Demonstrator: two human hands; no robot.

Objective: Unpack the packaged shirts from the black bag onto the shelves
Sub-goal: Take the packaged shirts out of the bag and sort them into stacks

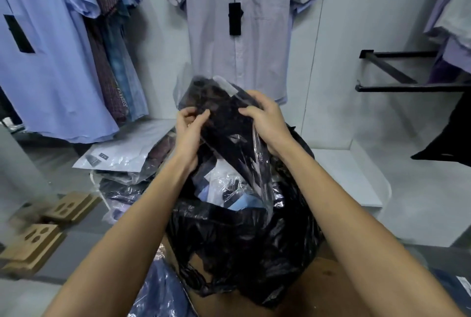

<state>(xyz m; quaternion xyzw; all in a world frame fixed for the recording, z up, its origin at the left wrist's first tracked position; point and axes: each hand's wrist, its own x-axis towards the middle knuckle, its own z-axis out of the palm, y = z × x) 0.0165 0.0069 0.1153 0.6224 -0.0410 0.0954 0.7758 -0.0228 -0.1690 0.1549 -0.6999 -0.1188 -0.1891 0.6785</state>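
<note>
Packaged shirt (224,123): dark garment in a clear plastic sleeve, held up over the mouth of the black bag (242,245), its lower end trailing down into the opening; well short of any shelf.
Stack on low shelf (122,153): several packaged shirts already lie near the shelf's front edge, left of the bag, a white one on top (judged to be the pieces unpacked so far).
Left hand (190,128): fingers curled, pinching the left edge of the sleeve between thumb and fingertips.
Black bag contents: more clear-wrapped shirts, white and light blue, show inside the opening; bag looks far from emptied.
Right hand (265,115): fingers wrapped over the upper right edge of the same package, thumb on its face; firm hold.
Right shelf (356,181): white surface to the right of the bag, rounded front corner.
Step in hand: lifting one package clear of the bag (both hands on it).
Next move, judged: raise until the trailing plastic leaves the bag mouth, then carry left and lay it flat on the stack, or right onto the white shelf.
Caution: slick film could slip; the loose sleeve tail may snag the bag rim.
</note>
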